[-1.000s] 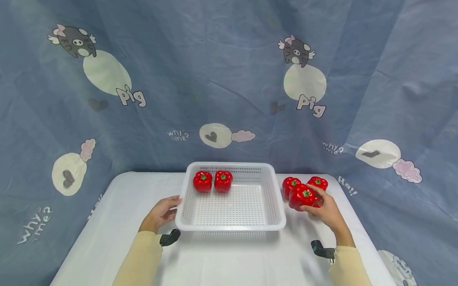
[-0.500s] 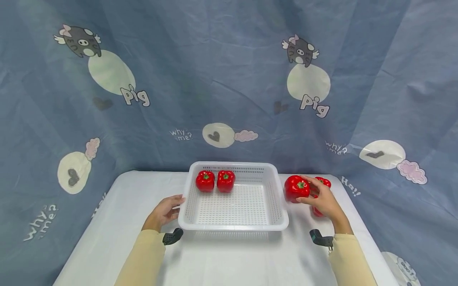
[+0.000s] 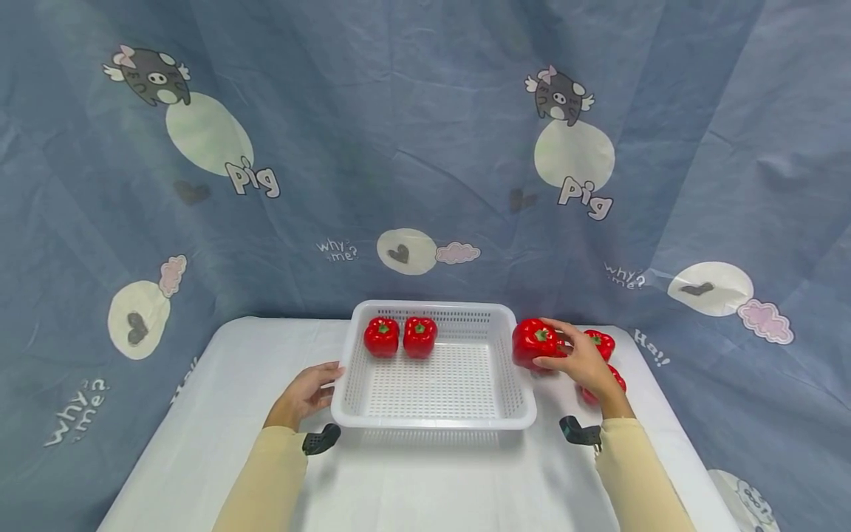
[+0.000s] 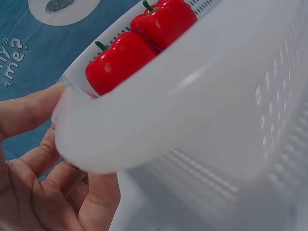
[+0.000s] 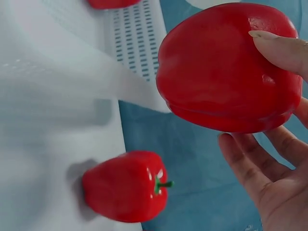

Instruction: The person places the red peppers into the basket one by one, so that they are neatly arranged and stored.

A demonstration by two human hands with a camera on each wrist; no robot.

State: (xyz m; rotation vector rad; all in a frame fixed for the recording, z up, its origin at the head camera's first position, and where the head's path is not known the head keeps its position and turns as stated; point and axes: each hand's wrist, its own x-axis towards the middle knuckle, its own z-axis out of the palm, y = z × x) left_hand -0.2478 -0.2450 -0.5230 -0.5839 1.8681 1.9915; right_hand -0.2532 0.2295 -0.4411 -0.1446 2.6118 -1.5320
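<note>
My right hand grips a red bell pepper just beyond the right rim of a white perforated plastic basket. In the right wrist view that bell pepper is off the table, with the thumb on one side and the fingers on the other. The left hand holds the basket's left rim; in the left wrist view its fingers curl at the basket corner. Inside the basket, at the back left, two red bell peppers stand side by side, stems up.
On the white table, right of the basket, lie more red bell peppers, one at the back and one nearer partly behind my right hand. Another is mostly hidden behind the held one. A blue printed curtain hangs behind the table.
My right hand has carried the bell pepper leftward and slightly up, away from the others and to the basket's right rim. The left hand keeps its place at the basket.
</note>
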